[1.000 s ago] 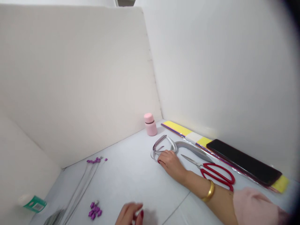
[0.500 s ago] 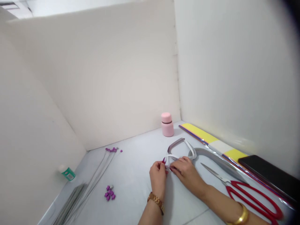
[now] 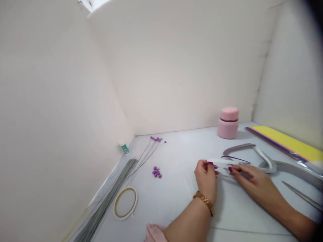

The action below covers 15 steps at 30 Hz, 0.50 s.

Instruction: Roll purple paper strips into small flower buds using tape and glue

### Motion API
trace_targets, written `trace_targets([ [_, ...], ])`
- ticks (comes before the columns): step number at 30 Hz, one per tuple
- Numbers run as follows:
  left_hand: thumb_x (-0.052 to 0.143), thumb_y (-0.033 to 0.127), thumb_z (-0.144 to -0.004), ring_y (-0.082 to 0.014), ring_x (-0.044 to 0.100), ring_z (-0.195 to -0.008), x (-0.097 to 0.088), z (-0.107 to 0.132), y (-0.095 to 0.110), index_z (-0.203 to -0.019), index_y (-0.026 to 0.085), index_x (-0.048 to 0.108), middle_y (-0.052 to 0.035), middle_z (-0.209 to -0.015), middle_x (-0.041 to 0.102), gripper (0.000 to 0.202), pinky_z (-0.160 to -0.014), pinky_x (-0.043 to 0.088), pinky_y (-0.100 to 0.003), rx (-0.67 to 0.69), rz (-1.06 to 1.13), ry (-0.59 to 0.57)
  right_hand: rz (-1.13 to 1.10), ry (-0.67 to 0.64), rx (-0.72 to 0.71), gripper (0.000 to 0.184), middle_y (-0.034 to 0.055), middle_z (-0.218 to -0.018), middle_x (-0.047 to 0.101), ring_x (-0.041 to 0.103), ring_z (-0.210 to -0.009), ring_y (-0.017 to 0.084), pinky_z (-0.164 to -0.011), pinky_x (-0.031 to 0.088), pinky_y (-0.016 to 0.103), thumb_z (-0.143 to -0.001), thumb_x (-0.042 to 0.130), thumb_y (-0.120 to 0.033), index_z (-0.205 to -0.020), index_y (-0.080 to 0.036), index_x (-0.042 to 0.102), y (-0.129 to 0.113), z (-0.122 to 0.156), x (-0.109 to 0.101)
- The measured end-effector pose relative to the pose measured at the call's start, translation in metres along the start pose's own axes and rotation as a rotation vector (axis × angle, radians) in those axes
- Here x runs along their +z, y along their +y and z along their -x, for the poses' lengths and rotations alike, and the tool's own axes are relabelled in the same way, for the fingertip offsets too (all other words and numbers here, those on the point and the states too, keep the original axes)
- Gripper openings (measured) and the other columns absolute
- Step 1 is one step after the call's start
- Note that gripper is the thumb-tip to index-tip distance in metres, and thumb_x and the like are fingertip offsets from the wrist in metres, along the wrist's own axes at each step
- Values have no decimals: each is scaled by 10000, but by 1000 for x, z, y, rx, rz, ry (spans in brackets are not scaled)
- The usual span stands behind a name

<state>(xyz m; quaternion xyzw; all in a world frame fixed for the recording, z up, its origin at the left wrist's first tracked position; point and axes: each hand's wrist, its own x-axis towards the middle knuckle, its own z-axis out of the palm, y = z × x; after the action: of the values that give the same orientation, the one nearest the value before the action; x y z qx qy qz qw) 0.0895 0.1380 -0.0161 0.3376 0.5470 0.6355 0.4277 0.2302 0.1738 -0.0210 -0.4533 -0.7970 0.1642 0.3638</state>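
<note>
My left hand (image 3: 207, 176) pinches the left end of a narrow white-and-purple paper strip (image 3: 219, 161) between thumb and fingers, just above the table. Close by on the right, my right hand (image 3: 254, 181) has its thumb and forefinger together at the same strip; the exact grip is blurred. Behind the hands lies a long curled strip (image 3: 238, 147), grey-purple on one side and white on the other. Its tail (image 3: 297, 169) runs off to the right. A scissor blade (image 3: 301, 195) points in from the right edge; the handles are out of view.
Several purple buds (image 3: 156, 172) lie left of my hands, with more on thin wire stems (image 3: 148, 151) behind. Further left are a wire bundle (image 3: 108, 198), a tape roll (image 3: 114, 206) and a green-and-white bottle (image 3: 124, 148). A pink jar (image 3: 228, 129) and yellow sheets (image 3: 290, 139) stand toward the back right.
The view has swung left, bringing the tape roll in and taking the phone and scissor handles out. My hands have moved slightly apart, and the strip between them shows more.
</note>
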Motion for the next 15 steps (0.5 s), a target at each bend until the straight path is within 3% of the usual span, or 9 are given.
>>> trace_targets([
  [3,451,150,-788,-97,553,-520,-3,5,3,-749,151,533,-14,-672,582,91,-456,405,-200,61,-34,22,-55,28,81,234,73,-815,653,583,-786,242,-714,419,320,-745,483,-414,-752,-208,592,4,1,1],
  [8,439,163,-788,-133,587,-583,-6,19,9,-771,146,557,-46,-711,611,120,-487,436,-222,159,-145,-2,-88,108,246,351,25,-729,664,609,-676,224,-592,445,284,-728,431,-523,-806,-208,566,5,2,-2],
  [15,570,241,-758,-165,606,-655,-4,48,28,-842,173,615,-61,-792,674,117,-569,464,-241,432,-393,-170,-114,171,315,350,17,-700,664,594,-603,196,-513,428,249,-753,395,-500,-812,-198,562,3,0,-5],
])
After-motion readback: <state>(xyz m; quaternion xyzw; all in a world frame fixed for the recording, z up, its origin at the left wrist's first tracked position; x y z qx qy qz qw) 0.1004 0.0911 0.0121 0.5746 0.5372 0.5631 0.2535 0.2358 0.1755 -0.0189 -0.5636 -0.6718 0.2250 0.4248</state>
